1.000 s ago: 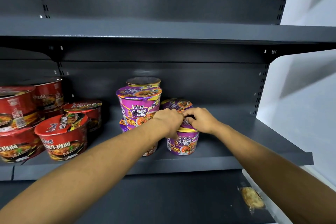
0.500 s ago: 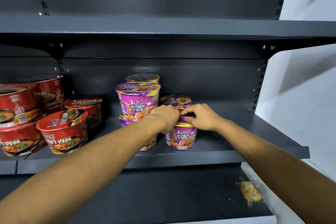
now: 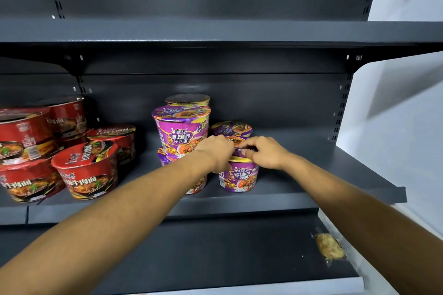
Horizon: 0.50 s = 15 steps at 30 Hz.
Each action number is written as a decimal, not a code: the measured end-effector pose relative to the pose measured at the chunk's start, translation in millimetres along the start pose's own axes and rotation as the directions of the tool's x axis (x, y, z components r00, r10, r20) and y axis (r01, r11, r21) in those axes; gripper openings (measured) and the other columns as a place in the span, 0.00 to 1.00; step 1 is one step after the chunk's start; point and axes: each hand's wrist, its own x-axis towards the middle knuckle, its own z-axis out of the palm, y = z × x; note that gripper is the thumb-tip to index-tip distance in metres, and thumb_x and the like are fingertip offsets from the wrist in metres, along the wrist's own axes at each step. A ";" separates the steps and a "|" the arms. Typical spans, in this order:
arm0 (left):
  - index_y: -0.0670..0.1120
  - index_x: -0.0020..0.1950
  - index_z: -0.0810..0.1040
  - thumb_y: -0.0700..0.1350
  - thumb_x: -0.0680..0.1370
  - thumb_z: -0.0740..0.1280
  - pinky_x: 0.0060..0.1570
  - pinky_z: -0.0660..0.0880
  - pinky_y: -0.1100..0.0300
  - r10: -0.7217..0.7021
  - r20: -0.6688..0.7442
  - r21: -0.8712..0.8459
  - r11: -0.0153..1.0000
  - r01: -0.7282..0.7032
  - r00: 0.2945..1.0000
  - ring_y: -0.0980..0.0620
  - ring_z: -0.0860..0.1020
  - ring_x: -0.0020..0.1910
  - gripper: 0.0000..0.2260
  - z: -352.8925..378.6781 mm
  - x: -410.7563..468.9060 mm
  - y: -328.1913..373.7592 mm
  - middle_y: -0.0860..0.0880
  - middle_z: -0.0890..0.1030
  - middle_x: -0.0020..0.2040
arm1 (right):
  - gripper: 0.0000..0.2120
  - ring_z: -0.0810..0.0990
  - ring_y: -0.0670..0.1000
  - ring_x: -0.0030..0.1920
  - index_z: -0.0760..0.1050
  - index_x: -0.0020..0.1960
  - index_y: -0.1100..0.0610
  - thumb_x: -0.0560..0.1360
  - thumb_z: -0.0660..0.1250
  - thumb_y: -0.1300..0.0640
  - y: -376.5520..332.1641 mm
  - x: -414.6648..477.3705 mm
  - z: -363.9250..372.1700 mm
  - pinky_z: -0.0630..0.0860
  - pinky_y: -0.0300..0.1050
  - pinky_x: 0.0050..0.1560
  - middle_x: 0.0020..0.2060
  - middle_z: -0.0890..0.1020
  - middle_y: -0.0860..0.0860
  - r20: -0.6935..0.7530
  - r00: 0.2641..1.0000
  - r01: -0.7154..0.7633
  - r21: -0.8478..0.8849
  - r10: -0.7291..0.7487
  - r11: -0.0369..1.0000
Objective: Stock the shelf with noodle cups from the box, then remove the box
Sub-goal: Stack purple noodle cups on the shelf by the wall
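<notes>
Now both hands are on one purple noodle cup (image 3: 239,176), which stands upright near the front edge of the middle shelf (image 3: 311,195), right of centre. Left hand (image 3: 214,151) curls its fingers over the cup's left rim; right hand (image 3: 263,152) curls its fingers onto the lid from the right, gripping it. Just left stands a two-high purple stack (image 3: 182,132), its lower cup partly hidden by the left forearm. Another purple cup (image 3: 231,128) sits behind the held one, towards the back panel. Red cups (image 3: 86,170) cluster at the shelf's left end, some stacked. A wrapped snack (image 3: 329,245) lies near the right edge of the lower shelf (image 3: 215,258)
</notes>
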 end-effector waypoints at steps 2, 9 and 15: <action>0.44 0.62 0.75 0.50 0.75 0.70 0.49 0.75 0.55 -0.001 0.014 -0.028 1.000 0.001 1.000 0.45 0.77 0.55 0.18 0.0 0.0 -0.9 0.44 0.77 0.57 | 0.14 0.77 0.50 0.58 0.76 0.64 0.52 0.80 0.61 0.54 -1.8 -0.8 0.2 0.73 0.39 0.53 0.61 0.79 0.51 -0.047 0.999 0.026 -0.028 -0.028 0.999; 0.42 0.62 0.75 0.41 0.74 0.67 0.45 0.75 0.55 0.005 -0.063 -0.098 0.995 -0.011 0.998 0.43 0.78 0.52 0.17 2.4 -14.0 -1.9 0.42 0.79 0.54 | 0.11 0.77 0.52 0.56 0.81 0.55 0.55 0.77 0.63 0.59 -10.7 -0.8 13.4 0.70 0.42 0.56 0.53 0.82 0.51 -0.312 0.931 0.150 -0.143 -0.189 0.978; 0.45 0.63 0.77 0.40 0.74 0.63 0.45 0.75 0.52 -0.037 -0.238 -0.114 0.993 0.010 0.971 0.41 0.78 0.53 0.17 6.1 -41.2 -14.4 0.42 0.80 0.54 | 0.09 0.77 0.54 0.51 0.82 0.51 0.56 0.74 0.65 0.61 -36.2 -14.4 31.4 0.73 0.45 0.51 0.47 0.82 0.51 -0.427 0.860 0.227 -0.170 -0.279 0.959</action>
